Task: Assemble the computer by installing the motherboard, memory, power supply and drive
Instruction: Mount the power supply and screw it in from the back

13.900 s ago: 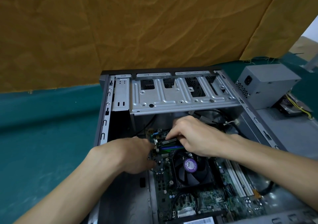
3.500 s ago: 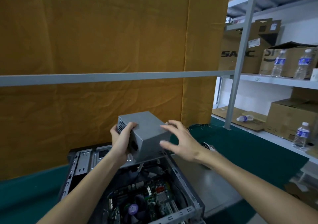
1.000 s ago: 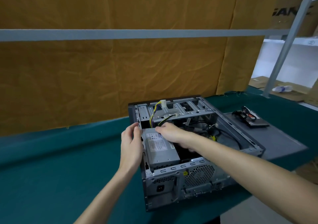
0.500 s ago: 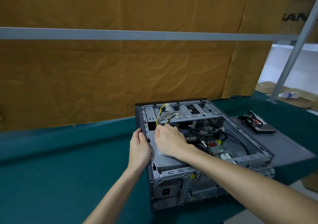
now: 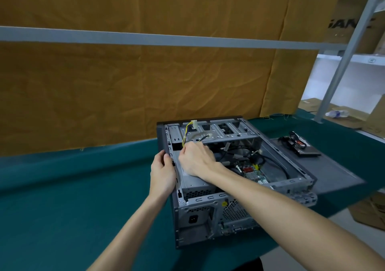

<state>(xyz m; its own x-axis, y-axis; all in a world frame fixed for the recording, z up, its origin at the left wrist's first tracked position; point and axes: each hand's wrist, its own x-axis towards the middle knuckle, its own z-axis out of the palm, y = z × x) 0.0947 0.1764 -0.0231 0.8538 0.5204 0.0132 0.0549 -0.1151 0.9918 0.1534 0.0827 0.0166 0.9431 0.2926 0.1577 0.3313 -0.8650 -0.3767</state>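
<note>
One open computer case [image 5: 239, 218] lies on a green-covered table [image 5: 62, 197], its power supply [image 5: 192, 182] seated in the near-left corner. The right hand [image 5: 196, 160] rests on top of the unit, fingers curled at its far edge by the yellow-and-black cables [image 5: 186, 136]. The left hand [image 5: 162, 171] grips the case's left wall. A cardboard box [image 5: 350, 24] at far right reads partly "ANC". One drive [image 5: 305, 149] lies on the detached side panel [image 5: 333, 172].
</note>
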